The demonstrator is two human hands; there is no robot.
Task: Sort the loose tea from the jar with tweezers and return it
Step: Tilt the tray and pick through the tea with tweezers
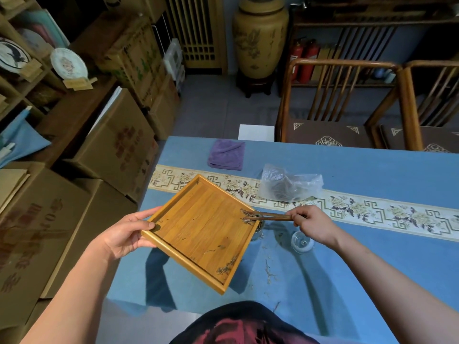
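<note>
While tilted over the table: wooden tray [198, 227]
Left hand [124, 234]: grips tray's left edge
Right hand [313, 224]: pinches tweezers [268, 216]
Tweezer tips: among tea leaves [248, 217] at tray's right corner

Both forearms are bare to the near edge of the view, with no sleeve, watch or ring showing on the left hand [124, 234] or the right hand [314, 225], and the dark garment with a red blurred print [244, 326] covers the body.
</note>
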